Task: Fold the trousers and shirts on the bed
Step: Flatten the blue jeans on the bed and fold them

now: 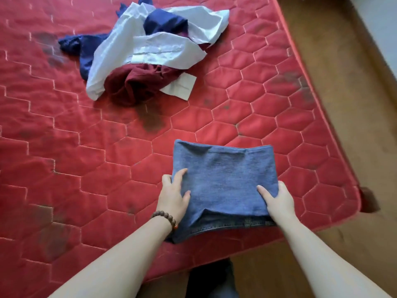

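A pair of blue jeans (225,175) lies folded into a thick rectangle near the front right corner of the red quilted mattress (64,158). My left hand (175,195) holds the bundle's left edge, thumb on top and fingers spread over the denim. My right hand (277,201) holds the right edge, thumb on top and the other fingers hidden under the fold. Farther back lies an unfolded heap: a white shirt (154,50), a dark blue garment (86,50) and a maroon garment (137,82).
The mattress edge (322,108) runs diagonally on the right, with brown floor (354,104) beyond. Dark stains mark the mattress in places. A beaded bracelet (165,218) circles my left wrist. My legs stand at the front edge.
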